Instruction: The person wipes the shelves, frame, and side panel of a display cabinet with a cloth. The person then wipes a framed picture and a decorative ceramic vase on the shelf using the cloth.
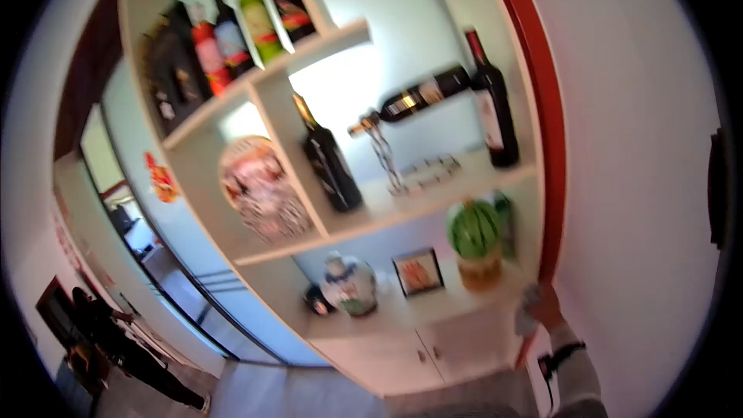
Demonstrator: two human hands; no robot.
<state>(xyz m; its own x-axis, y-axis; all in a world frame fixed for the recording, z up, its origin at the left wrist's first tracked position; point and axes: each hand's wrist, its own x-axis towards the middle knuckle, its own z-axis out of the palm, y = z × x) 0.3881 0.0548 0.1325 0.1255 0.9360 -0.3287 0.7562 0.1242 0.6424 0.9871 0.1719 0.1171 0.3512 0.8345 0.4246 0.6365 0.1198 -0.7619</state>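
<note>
My right hand is at the lower right, beside the red edge of the shelf unit. Its fingers are closed on a crumpled grey cloth, which lies against the cabinet's right edge. Blur hides the exact fingertips. A dark band with a small device circles the wrist. Nearest to this hand on the lower shelf stands a green striped, melon-like ornament on a tan base. My left hand is out of view.
The shelf unit holds wine bottles, a bottle on a chain stand, a round decorated plate, a white jar and a framed picture. A white wall rises at right. Another person stands far left.
</note>
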